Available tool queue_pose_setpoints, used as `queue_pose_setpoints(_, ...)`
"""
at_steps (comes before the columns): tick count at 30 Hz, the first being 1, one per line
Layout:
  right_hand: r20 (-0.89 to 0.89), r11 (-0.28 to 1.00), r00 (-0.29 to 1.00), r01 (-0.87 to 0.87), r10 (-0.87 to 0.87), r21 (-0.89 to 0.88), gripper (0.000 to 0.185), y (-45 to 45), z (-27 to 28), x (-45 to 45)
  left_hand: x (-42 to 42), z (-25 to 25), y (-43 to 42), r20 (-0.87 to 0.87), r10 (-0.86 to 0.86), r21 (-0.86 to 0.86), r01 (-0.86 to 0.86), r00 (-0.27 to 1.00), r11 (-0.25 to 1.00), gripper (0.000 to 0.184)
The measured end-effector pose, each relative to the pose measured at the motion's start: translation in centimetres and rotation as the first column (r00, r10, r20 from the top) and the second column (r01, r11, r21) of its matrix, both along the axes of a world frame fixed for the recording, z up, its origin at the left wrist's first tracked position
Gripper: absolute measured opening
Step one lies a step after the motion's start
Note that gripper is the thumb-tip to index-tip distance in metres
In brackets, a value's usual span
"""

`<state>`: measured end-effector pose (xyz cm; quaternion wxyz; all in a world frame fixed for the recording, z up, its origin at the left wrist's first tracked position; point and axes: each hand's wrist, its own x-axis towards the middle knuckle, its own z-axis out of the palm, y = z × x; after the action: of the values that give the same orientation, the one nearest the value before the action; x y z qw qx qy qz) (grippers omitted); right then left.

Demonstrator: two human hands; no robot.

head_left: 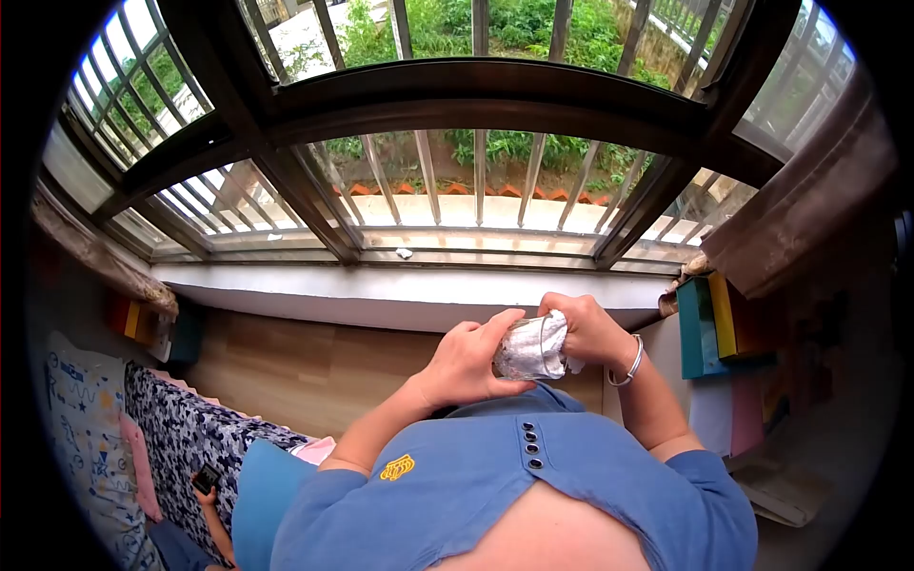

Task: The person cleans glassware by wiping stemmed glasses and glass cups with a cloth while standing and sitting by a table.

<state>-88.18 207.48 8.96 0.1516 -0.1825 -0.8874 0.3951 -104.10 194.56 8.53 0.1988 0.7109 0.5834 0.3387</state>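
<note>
In front of my chest, in the head view, my left hand [468, 360] is wrapped round the side of a clear drinking glass [505, 358]. The glass is tilted with its mouth toward the right. Crumpled white cloth or paper [556, 335] fills its inside and sticks out at the rim. My right hand [592, 329], with a silver bangle [628, 365] at the wrist, grips that white material at the mouth of the glass. Some of its fingers are hidden behind the glass and the material.
A barred window [476, 105] stands ahead above a white sill [428, 284]. A small white scrap [404, 253] lies by the frame. Teal and yellow boxes [700, 328] and a curtain [790, 209] are at right. At left, another person's hand [206, 495] holds a phone [206, 478] over patterned bedding [181, 419].
</note>
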Motion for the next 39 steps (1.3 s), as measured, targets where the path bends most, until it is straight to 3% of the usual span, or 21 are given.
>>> queue_pose_setpoints(1,-0.001,1.0,1.0,0.0,0.0,-0.001,0.016,0.0,0.2,0.0,0.1,-0.5,-0.3,-0.001,0.0,-0.001,0.0,1.0,1.0,0.077)
queue_pose_setpoints(3,-0.093,0.984,0.981,0.165,-0.17,-0.064,0.019,-0.2,0.9,0.1,0.2,-1.4,-0.8,0.21,0.174,-0.211,-0.129,0.962,0.969,0.074)
queue_pose_setpoints(4,-0.001,0.948,0.948,0.319,-0.319,-0.001,0.024,0.0,1.3,0.4,0.2,-1.1,-1.1,0.296,0.229,-0.289,-0.141,0.927,0.947,0.072)
queue_pose_setpoints(7,-0.152,0.745,0.758,0.651,-0.634,0.145,0.024,0.9,0.8,0.8,0.0,-1.9,-1.6,0.292,0.297,-0.301,-0.207,0.909,0.931,0.072)
queue_pose_setpoints(9,-0.227,0.685,0.71,0.703,-0.667,0.188,0.026,0.1,1.0,0.3,-0.1,-2.0,-1.6,0.265,0.295,-0.298,-0.213,0.918,0.93,0.071)
queue_pose_setpoints(11,-0.179,0.754,0.843,0.535,-0.508,0.381,0.03,-2.2,0.8,-0.7,-0.3,-2.3,-1.4,0.238,0.305,-0.27,-0.238,0.922,0.933,0.072)
queue_pose_setpoints(13,-0.134,0.913,0.956,0.288,-0.259,0.288,0.033,-4.2,-0.5,-1.4,-0.7,-2.4,-1.4,0.174,0.282,-0.235,-0.238,0.943,0.942,0.073)
queue_pose_setpoints(16,-0.148,0.984,0.976,0.171,-0.161,0.053,0.029,-3.9,-0.4,-0.9,-1.0,-2.6,-1.6,0.119,0.262,-0.208,-0.234,0.958,0.95,0.074)
queue_pose_setpoints(17,-0.149,0.98,0.972,0.193,-0.184,0.051,0.029,-4.0,-0.3,-0.6,-1.1,-2.7,-1.7,0.125,0.282,-0.22,-0.25,0.951,0.943,0.074)
queue_pose_setpoints(19,-0.188,0.994,0.981,0.019,-0.039,-0.11,0.028,-4.2,0.0,-0.4,-1.3,-2.6,-1.5,0.104,0.245,-0.191,-0.222,0.964,0.956,0.074)
queue_pose_setpoints(21,-0.175,0.998,0.984,0.015,-0.025,-0.056,0.026,-4.4,0.1,-0.2,-1.7,-2.6,-1.4,-0.004,0.158,-0.031,-0.158,0.987,0.987,0.074)
queue_pose_setpoints(23,-0.09,0.986,0.992,-0.099,0.087,-0.135,0.028,-4.4,0.6,0.0,-1.9,-2.2,-1.2,-0.044,0.147,0.012,-0.147,0.988,0.989,0.073)
queue_pose_setpoints(25,-0.113,0.972,0.983,-0.164,0.147,-0.168,0.034,-4.5,-0.3,-0.1,-2.2,-2.1,-1.0,-0.218,0.016,0.225,0.034,0.976,0.974,0.07)
queue_pose_setpoints(27,0.164,0.764,0.942,-0.128,0.293,-0.632,0.039,-4.5,0.0,-0.2,-2.5,-1.8,-1.0,-0.298,-0.033,0.191,0.093,0.954,0.977,0.069)
queue_pose_setpoints(28,0.044,0.762,0.952,-0.215,0.304,-0.611,0.041,-4.5,-1.3,0.0,-2.8,-1.5,-0.8,-0.35,-0.07,0.171,0.137,0.934,0.976,0.069)
queue_pose_setpoints(31,-0.029,0.683,0.934,-0.281,0.356,-0.674,0.043,-4.3,-2.3,-0.2,-3.0,-1.3,-0.5,-0.41,-0.113,0.151,0.19,0.905,0.97,0.069)
queue_pose_setpoints(35,-0.133,0.626,0.954,-0.277,0.268,-0.728,0.039,-4.4,-3.5,0.2,-2.6,-2.5,-0.1,-0.259,-0.107,0.13,0.144,0.96,0.981,0.071)
queue_pose_setpoints(37,-0.009,0.568,0.994,-0.068,0.106,-0.82,0.039,-4.3,-2.6,0.7,-2.5,-2.6,0.0,-0.206,-0.073,0.14,0.104,0.976,0.985,0.072)
queue_pose_setpoints(38,-0.08,0.7,0.989,-0.146,0.127,-0.699,0.038,-4.0,-2.1,0.6,-2.4,-2.5,0.0,-0.161,-0.058,0.072,0.071,0.985,0.995,0.073)
queue_pose_setpoints(39,-0.078,0.699,0.989,-0.147,0.129,-0.7,0.038,-4.1,-1.6,0.8,-2.2,-2.4,-0.1,-0.117,-0.04,0.003,0.04,0.992,0.999,0.074)
